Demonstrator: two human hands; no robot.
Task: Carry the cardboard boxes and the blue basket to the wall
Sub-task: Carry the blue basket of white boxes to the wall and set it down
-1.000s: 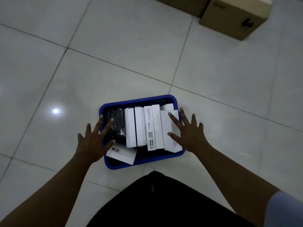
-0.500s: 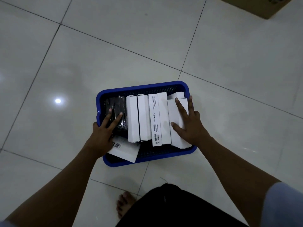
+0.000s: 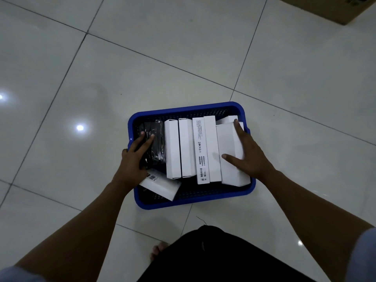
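Note:
A blue plastic basket (image 3: 184, 110) stands on the tiled floor in front of me, filled with several white boxes (image 3: 209, 148) and a black wrapped item (image 3: 156, 137). My left hand (image 3: 133, 159) wraps the basket's left rim, fingers lying inside on the black item. My right hand (image 3: 249, 154) grips the right rim, with thumb and index finger spread over the rightmost white box. A cardboard box (image 3: 333, 8) sits at the top right corner, partly cut off.
Glossy white floor tiles (image 3: 162, 58) spread all around, with light reflections at the left. My dark shorts and a bare foot (image 3: 159, 250) are just below the basket.
Both hands came down from hovering over the basket and closed on its two side rims. The view moved closer, and the cardboard box slid toward the top right corner.

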